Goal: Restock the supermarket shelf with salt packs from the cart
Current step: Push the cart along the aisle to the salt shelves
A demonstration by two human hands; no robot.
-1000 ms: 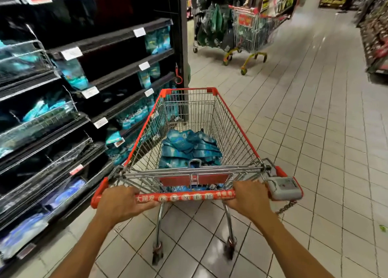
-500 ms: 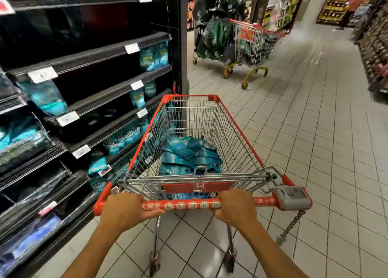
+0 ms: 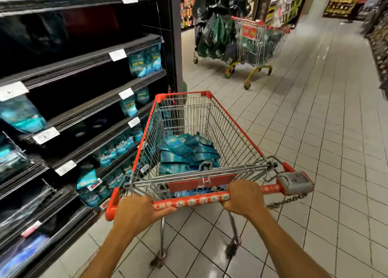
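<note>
On tiled aisle floor [image 3: 315,131], cart [image 3: 237,131] beside dark shelf [image 3: 88,63]

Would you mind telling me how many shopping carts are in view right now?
2: the red cart that both hands push beside the shelf, and a second cart parked ahead near the hanging bags. Others may be hidden.

Bright aisle, dark shelving, soft wide-angle frame

Even overhead store light falls on the pale tiled floor [image 3: 315,131], which shows a dull sheen and a soft shadow beneath the far trolley [image 3: 259,45]. The shelf [image 3: 84,63] on the left sits in deep shadow, its recesses almost black. Motion blur smears the far trolley, the upper right corner and the lower left packs. Straight lines bow near the edges, and the forearms stretch at the bottom.
</note>
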